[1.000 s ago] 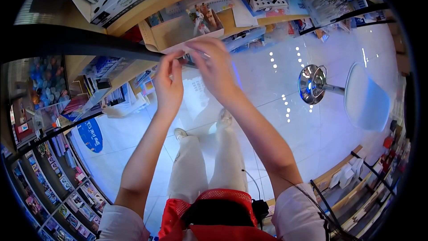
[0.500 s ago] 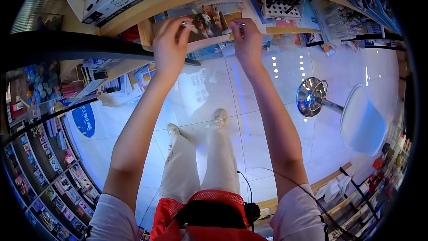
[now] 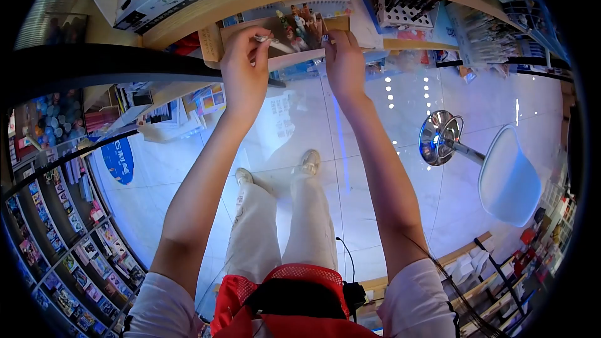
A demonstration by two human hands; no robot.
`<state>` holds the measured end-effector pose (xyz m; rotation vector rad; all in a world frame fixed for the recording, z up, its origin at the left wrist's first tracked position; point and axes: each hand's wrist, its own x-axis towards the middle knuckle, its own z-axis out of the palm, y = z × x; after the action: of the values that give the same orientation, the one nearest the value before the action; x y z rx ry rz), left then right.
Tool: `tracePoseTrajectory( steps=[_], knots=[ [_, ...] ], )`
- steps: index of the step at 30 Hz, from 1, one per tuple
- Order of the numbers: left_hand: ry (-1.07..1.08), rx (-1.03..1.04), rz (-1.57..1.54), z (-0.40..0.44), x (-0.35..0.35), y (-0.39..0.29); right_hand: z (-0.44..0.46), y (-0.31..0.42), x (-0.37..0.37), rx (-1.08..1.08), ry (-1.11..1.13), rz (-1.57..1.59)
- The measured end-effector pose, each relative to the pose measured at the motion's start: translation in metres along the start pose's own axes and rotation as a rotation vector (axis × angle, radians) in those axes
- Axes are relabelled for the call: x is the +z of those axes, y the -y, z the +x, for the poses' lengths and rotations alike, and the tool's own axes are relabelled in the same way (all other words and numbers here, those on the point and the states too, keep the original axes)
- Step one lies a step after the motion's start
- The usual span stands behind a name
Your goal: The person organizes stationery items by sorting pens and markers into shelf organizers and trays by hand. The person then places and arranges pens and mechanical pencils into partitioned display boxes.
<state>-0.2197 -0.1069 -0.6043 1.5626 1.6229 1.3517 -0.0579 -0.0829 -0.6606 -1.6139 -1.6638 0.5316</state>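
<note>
Smallness seems to explain the pinches: with thumb and fingers drawn together, the left hand [image 3: 244, 75] holds a slim pale item [image 3: 278, 44] and the right hand [image 3: 344, 66] a tiny glinting piece [image 3: 325, 38], at the front of a box [image 3: 299, 58] whose low wall probably keeps its small figures [image 3: 304, 25] gathered on the wooden shelf [image 3: 416, 44].

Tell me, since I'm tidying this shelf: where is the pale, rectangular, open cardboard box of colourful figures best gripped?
The pale cardboard box is probably best gripped mid front wall, from the person's side: that long, straight edge is exposed between the bare left hand and bare right hand, with the colourful figures beyond it.
</note>
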Motion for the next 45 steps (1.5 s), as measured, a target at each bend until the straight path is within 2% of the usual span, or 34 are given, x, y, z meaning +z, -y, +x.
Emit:
tracePoseTrajectory(
  steps=[2,4,8,14,19,22,28,32,34,38,44,45],
  knots=[
    [0.043,0.025,0.077,0.001,0.004,0.003,-0.002,-0.006,-0.004,-0.084,-0.036,0.000],
    [0.077,0.134,0.125,0.007,0.005,-0.001,-0.001,-0.011,-0.006,-0.146,-0.043,-0.019],
    [0.157,0.355,0.285,0.018,0.003,-0.008,0.002,-0.011,-0.007,-0.133,-0.022,0.033],
    [0.239,0.451,0.519,0.015,-0.007,-0.021,0.003,-0.005,-0.008,-0.149,0.008,0.065],
    [0.302,0.384,0.520,0.025,-0.012,-0.025,0.008,-0.004,0.001,-0.254,0.007,0.017],
    [0.311,0.372,0.576,0.030,-0.015,-0.038,0.007,-0.001,-0.001,-0.224,0.003,-0.009],
    [0.279,0.336,0.573,0.035,-0.015,-0.032,0.020,0.030,-0.031,-0.243,-0.247,0.299],
    [0.252,0.326,0.507,0.040,-0.013,-0.036,0.024,0.031,-0.044,-0.146,-0.359,0.323],
    [0.268,0.384,0.535,0.040,-0.012,-0.035,0.017,0.027,-0.055,-0.124,-0.383,0.299],
    [0.277,0.394,0.560,0.040,-0.009,-0.025,-0.002,0.013,-0.057,-0.025,-0.289,0.403],
    [0.425,0.190,0.555,0.038,-0.013,-0.032,-0.031,0.007,-0.051,0.041,-0.185,0.429],
    [0.401,0.223,0.569,0.037,-0.012,-0.030,-0.034,0.005,-0.049,0.053,-0.180,0.461]
  ],
)
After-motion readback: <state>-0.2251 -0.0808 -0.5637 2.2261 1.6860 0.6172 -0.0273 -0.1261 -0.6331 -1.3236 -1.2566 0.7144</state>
